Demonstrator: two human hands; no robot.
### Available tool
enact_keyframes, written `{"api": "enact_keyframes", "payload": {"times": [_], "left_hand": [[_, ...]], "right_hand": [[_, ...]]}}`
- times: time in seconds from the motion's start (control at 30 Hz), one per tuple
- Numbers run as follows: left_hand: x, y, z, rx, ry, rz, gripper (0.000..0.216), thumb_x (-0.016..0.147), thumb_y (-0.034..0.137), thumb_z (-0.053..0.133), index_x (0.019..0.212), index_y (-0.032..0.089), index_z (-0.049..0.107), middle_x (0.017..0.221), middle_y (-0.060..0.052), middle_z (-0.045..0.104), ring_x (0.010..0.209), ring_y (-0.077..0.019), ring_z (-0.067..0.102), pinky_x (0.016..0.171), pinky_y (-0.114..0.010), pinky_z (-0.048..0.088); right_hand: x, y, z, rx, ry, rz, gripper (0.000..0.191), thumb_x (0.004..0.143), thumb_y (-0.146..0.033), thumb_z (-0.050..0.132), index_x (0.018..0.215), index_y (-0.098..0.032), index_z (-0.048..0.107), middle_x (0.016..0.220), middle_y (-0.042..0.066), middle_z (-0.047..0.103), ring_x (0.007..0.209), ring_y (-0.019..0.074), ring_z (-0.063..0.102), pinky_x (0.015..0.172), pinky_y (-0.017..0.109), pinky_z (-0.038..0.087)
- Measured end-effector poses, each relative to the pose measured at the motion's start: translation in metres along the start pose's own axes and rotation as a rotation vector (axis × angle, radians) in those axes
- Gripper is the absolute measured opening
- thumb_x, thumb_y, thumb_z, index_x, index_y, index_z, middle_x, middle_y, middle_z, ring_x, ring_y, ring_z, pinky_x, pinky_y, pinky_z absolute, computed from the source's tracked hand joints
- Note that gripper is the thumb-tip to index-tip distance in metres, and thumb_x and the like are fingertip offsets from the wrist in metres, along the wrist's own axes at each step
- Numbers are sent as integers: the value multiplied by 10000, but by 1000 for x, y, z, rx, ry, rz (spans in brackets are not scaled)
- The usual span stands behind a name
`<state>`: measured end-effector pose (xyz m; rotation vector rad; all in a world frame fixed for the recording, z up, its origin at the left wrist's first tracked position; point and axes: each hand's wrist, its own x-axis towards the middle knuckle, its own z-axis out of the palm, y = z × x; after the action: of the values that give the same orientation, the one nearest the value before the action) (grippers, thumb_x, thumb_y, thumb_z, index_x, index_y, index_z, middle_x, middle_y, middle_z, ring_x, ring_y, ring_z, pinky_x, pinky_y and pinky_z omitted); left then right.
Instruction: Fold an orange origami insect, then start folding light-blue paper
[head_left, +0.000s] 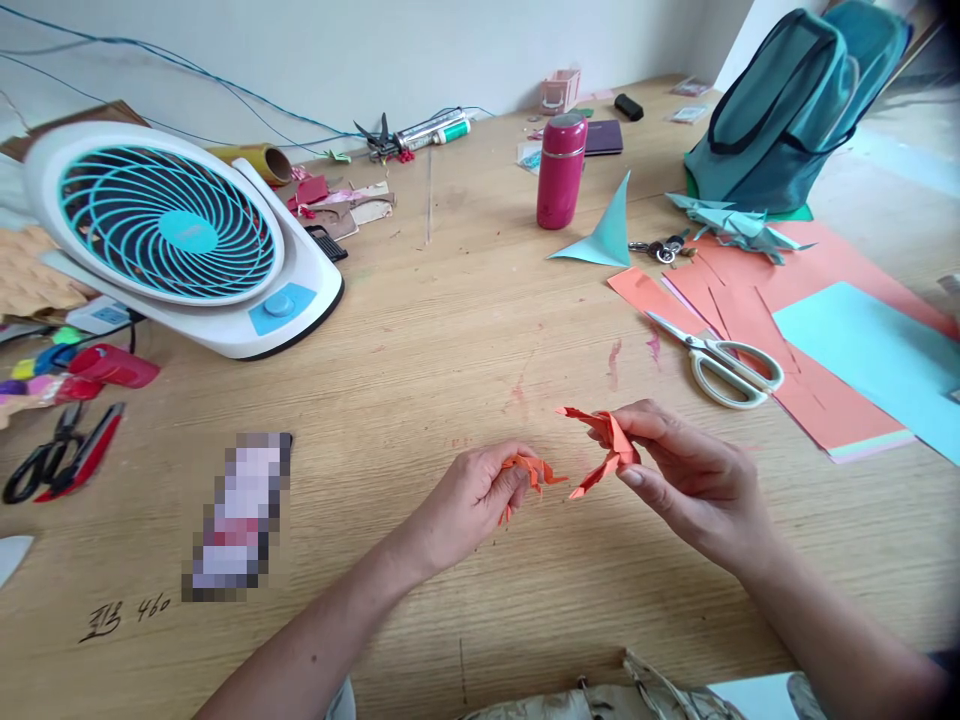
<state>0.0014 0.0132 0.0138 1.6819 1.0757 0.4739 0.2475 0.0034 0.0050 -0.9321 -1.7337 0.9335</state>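
Observation:
My left hand [480,495] is closed in a pinch on a small folded orange paper piece [534,470]. My right hand [686,470] pinches a second, larger folded orange paper piece [604,445] between thumb and fingers. The two pieces are held just above the wooden table [450,330], a few centimetres apart and not touching.
White-handled scissors [724,365] lie on orange paper sheets [787,340] and light blue paper sheets [877,360] at the right. A teal paper cone [607,230], a pink bottle [560,170], a teal backpack [787,105], a desk fan [180,235] and black-and-red scissors [60,455] stand around.

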Motion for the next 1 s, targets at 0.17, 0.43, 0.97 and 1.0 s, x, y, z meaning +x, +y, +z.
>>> {"api": "enact_keyframes", "payload": {"times": [0.17,0.43,0.97,1.0], "left_hand": [[-2,7,-4,235,95,136,192,1027,246,419,1048,195,603,828,-16,661,756,-155,616,753,-278,482],[-5,2,-5,747,179,422,341,865,-4,388,1053,185,601,856,-29,709,808,-192,638,1140,-545,357],[-2,-1,-6,1043,231,411,515,951,186,434,1451,65,411,1056,-128,649,1001,-280,567,1164,-619,261],[-3,1,-6,1025,210,390,535,944,202,434,1458,56,398,1079,-140,640,1012,-289,560,1156,-618,276]], "right_hand": [[-1,1,1,4,-16,-45,344,953,-208,640,1291,-267,634,1003,69,652,903,228,613,784,394,502],[-2,-2,0,-1,-15,-66,367,952,-180,631,1309,-265,623,1018,79,656,922,237,625,792,406,514],[-6,-12,21,-440,-153,-194,490,973,-147,583,1447,-208,476,1159,128,641,961,235,633,781,377,549],[-5,-11,21,-477,-146,-215,486,973,-144,581,1445,-195,473,1148,133,644,954,239,629,782,384,549]]}}
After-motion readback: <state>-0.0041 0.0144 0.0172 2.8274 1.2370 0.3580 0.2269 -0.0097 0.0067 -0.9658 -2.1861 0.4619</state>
